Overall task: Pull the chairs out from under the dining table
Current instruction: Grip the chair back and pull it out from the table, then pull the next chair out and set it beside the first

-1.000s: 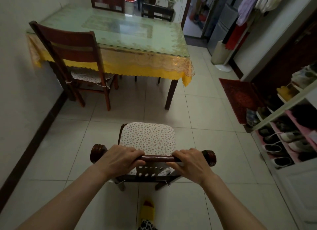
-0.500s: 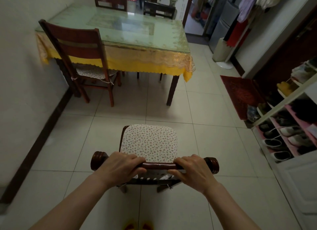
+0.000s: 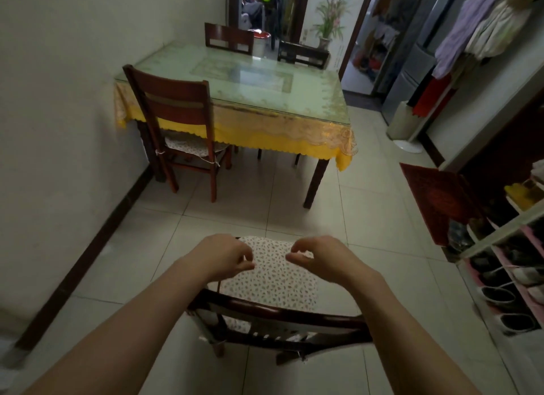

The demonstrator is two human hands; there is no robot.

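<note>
Head view: a wooden chair [image 3: 273, 315] with a floral seat cushion [image 3: 273, 274] stands on the tiled floor [image 3: 229, 206] in the near centre, well apart from the dining table [image 3: 244, 91]. The left hand [image 3: 219, 254] and right hand [image 3: 325, 257] hover above the cushion, beyond the chair's top rail [image 3: 294, 313], touching nothing; fingers loosely curled, thumbs near fingertips, grasping nothing. At the table's near left corner a second chair [image 3: 179, 123] sits with its seat under the yellow tablecloth [image 3: 265, 135]. Two more chairs [image 3: 229, 38] stand at the far edge. A shoe rack [image 3: 506, 262] lines the right wall.
</note>
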